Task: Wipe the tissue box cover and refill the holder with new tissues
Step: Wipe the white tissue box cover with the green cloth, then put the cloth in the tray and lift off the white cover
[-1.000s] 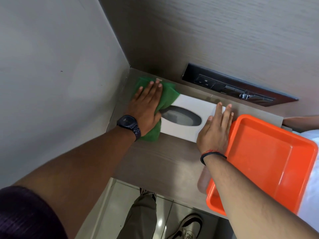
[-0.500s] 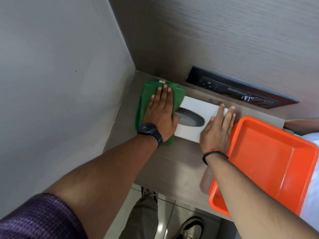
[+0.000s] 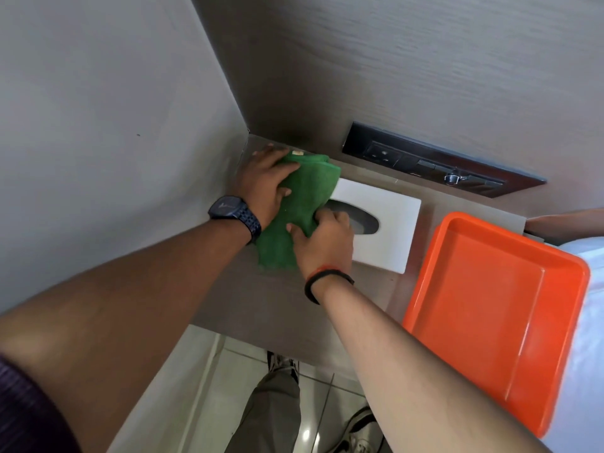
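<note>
A white tissue box cover [image 3: 389, 223] with a dark oval slot lies flat on the wooden shelf [image 3: 261, 299] near the back wall. A green cloth [image 3: 300, 197] is bunched over the cover's left end. My left hand [image 3: 264, 188], with a dark watch on the wrist, grips the cloth's far left part in the corner. My right hand [image 3: 323, 240], with a black band on the wrist, pinches the cloth's near edge over the slot's left side. No tissues are in view.
An orange plastic tray [image 3: 490, 308] sits on the shelf to the right of the cover, overhanging the front edge. A dark socket panel [image 3: 434, 161] is set in the back wall. A grey side wall closes the left. Below are floor tiles and my shoes.
My left hand went from flat on the cloth to gripping it, moving left into the corner. My right hand left the cover's right end and took hold of the cloth's near edge.
</note>
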The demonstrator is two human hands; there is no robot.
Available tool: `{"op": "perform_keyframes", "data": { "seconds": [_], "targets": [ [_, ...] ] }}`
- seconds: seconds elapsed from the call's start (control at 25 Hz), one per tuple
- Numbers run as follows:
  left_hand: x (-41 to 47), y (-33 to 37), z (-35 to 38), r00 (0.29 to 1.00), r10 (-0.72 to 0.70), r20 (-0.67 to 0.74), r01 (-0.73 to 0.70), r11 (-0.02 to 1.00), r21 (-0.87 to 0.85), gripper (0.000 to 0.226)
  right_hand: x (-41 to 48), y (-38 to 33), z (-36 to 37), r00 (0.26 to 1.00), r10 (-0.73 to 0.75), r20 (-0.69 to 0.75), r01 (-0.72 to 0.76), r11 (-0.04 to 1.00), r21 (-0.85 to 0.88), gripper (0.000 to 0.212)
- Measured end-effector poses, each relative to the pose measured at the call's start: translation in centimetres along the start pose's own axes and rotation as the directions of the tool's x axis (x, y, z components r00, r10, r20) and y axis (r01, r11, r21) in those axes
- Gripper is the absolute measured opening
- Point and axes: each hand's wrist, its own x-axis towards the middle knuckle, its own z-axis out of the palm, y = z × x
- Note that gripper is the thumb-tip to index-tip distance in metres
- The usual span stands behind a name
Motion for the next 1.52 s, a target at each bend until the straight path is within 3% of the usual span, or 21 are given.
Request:
{"op": "perform_keyframes", "data": {
  "seconds": [0.08, 0.2, 0.28, 0.4, 0.52, 0.68, 0.8, 0.88, 1.0, 1.08, 1.16, 1.2, 1.24, 1.32, 1.4, 1.44, 1.52],
  "targets": [
    [-0.5, -0.1, 0.2, 0.987, -0.148, -0.059, 0.147, 0.989, -0.022, 0.046, 0.2, -0.4, -0.3, 1.000, -0.006, 0.010, 0.006, 0.999, 0.045, 0.029],
    [-2.4, 0.9, 0.8, 0.868, -0.469, -0.161, 0.438, 0.877, -0.195, 0.053, -0.2, -0.7, -1.6, 0.999, 0.005, 0.042, -0.016, 0.966, 0.257, 0.021],
    [-3.5, 2.7, 1.4, 0.832, -0.526, -0.177, 0.468, 0.836, -0.287, 0.061, -0.5, 0.2, -3.4, 0.998, 0.064, 0.018, -0.066, 0.913, 0.402, 0.020],
    [-3.9, 6.4, 2.5, 0.909, -0.387, -0.156, 0.329, 0.895, -0.301, 0.069, -0.5, 3.9, -7.8, 0.989, 0.131, -0.069, -0.068, 0.814, 0.577, 0.021],
    [-3.5, 9.3, 4.1, 0.985, -0.172, -0.030, 0.171, 0.985, -0.032, 0.080, -1.0, 10.4, -13.2, 0.971, 0.167, -0.172, -0.015, 0.757, 0.653, 0.021],
    [-2.2, 9.9, 6.1, 0.984, -0.028, 0.178, -0.026, 0.957, 0.290, 0.102, -2.4, 19.1, -17.2, 0.956, 0.231, -0.181, -0.051, 0.738, 0.673, 0.026],
    [-0.8, 10.3, 8.2, 0.950, 0.084, 0.300, -0.195, 0.912, 0.362, 0.113, -2.6, 22.6, -16.1, 0.958, 0.269, -0.098, -0.122, 0.695, 0.709, 0.029],
    [-0.2, 10.4, 9.3, 0.948, 0.091, 0.306, -0.209, 0.902, 0.378, 0.114, -2.3, 23.6, -14.6, 0.959, 0.280, -0.033, -0.174, 0.678, 0.714, 0.029],
    [-0.3, 10.3, 10.2, 0.959, 0.084, 0.269, -0.188, 0.901, 0.391, 0.111, -2.2, 24.2, -12.7, 0.940, 0.342, -0.007, -0.264, 0.739, 0.620, 0.022],
    [-0.3, 10.4, 10.3, 0.963, 0.087, 0.256, -0.186, 0.901, 0.392, 0.111, -2.7, 24.0, -12.0, 0.886, 0.396, -0.242, -0.303, 0.888, 0.345, 0.029],
    [-0.3, 10.3, 10.4, 0.964, 0.091, 0.250, -0.186, 0.903, 0.388, 0.111, -3.0, 23.5, -11.6, 0.832, 0.181, -0.524, -0.244, 0.968, -0.052, 0.058],
    [-0.4, 10.2, 10.4, 0.965, 0.089, 0.247, -0.184, 0.901, 0.392, 0.111, -2.8, 23.2, -11.4, 0.839, 0.046, -0.542, -0.193, 0.957, -0.218, 0.067],
    [-0.4, 10.2, 10.4, 0.965, 0.086, 0.248, -0.183, 0.899, 0.398, 0.111, -2.4, 22.9, -11.1, 0.885, -0.044, -0.463, -0.136, 0.928, -0.348, 0.071],
    [-0.4, 10.2, 10.6, 0.962, 0.077, 0.262, -0.181, 0.899, 0.398, 0.111, -1.6, 22.7, -10.2, 0.979, -0.066, -0.195, -0.045, 0.855, -0.517, 0.072],
    [-0.3, 10.2, 10.4, 0.956, 0.087, 0.279, -0.194, 0.905, 0.380, 0.110, -1.2, 22.6, -9.8, 0.996, 0.016, -0.089, -0.063, 0.827, -0.559, 0.072],
    [-0.3, 10.0, 10.0, 0.958, 0.093, 0.270, -0.189, 0.915, 0.356, 0.109, -1.3, 22.1, -9.8, 0.991, 0.027, -0.133, -0.096, 0.837, -0.539, 0.070],
    [-0.6, 8.9, 8.6, 0.990, 0.036, 0.137, -0.073, 0.959, 0.275, 0.103, -1.6, 19.9, -9.9, 0.934, -0.103, -0.342, -0.045, 0.916, -0.399, 0.059]
  ]
}}
